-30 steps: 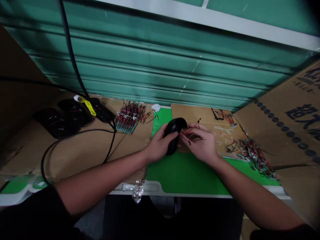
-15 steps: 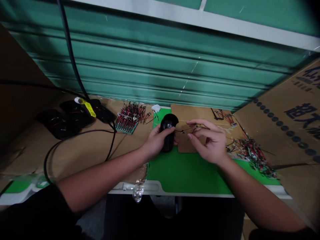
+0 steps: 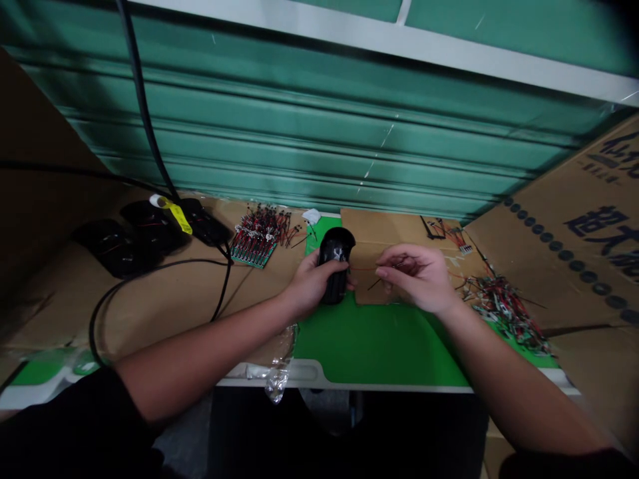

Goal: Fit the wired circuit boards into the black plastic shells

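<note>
My left hand (image 3: 312,286) is closed around a glossy black plastic housing (image 3: 337,243), its thumb across the front. The housing stands roughly upright over the green mat (image 3: 379,346). To its right, my right hand (image 3: 417,276) pinches thin wires (image 3: 368,269) between thumb and fingertips. A reddish wire runs from the housing to those fingertips, and a thin dark end sticks out below them. What sits at the wires' ends inside the fingers is hidden.
Left of my hands, small green circuit boards (image 3: 254,256) with red and black wires lie on cardboard. Several black housings (image 3: 117,246) sit farther left near a black cable (image 3: 144,113) with a yellow tag (image 3: 177,216). A wire tangle (image 3: 509,309) lies right, beside a cardboard wall (image 3: 574,233).
My right hand's fingers have closed from a loose, spread pose onto the wires. The wire from the housing now looks straighter. My left hand and the housing have barely moved.
</note>
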Motion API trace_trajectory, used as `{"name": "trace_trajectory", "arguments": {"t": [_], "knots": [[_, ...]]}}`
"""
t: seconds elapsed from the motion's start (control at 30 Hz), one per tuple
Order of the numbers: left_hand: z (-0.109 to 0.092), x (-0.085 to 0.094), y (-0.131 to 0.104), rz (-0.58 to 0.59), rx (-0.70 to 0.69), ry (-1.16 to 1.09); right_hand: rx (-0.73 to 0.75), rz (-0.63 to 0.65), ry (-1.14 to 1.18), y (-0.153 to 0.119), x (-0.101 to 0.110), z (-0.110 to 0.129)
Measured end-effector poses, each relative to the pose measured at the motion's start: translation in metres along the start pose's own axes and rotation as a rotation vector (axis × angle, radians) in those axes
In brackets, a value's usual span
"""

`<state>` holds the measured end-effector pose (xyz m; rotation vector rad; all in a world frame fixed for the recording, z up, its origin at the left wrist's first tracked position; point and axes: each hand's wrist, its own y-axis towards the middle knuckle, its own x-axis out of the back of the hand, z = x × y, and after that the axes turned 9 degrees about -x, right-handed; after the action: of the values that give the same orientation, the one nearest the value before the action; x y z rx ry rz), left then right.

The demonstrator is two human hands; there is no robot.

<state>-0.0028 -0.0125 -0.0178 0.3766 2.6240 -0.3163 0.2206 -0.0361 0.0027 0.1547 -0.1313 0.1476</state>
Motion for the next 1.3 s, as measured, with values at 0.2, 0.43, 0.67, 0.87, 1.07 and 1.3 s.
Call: {"name": "trace_trajectory", "arguments": {"t": [0.2,0.43,0.67,0.87,1.07,1.3], "knots": [[0.003,0.001,0.000,0.034,-0.017,-0.018,-0.068,0.107,0.132,-0.001,0.005,0.005],[0.006,0.002,-0.002,0.152,-0.054,-0.015,0.006,-0.034,0.036,0.003,0.000,0.005],[0.006,-0.001,-0.011,0.272,-0.007,0.091,0.026,-0.095,-0.146,0.000,-0.005,0.000],[0.011,-0.001,-0.014,0.340,-0.003,0.100,0.215,-0.150,-0.358,-0.001,-0.012,0.000],[0.016,0.000,-0.011,0.363,-0.006,0.090,0.302,-0.206,-0.385,0.000,-0.018,-0.005],[0.017,0.002,-0.010,0.394,0.009,0.113,0.310,-0.274,-0.299,0.003,-0.023,-0.018]]}}
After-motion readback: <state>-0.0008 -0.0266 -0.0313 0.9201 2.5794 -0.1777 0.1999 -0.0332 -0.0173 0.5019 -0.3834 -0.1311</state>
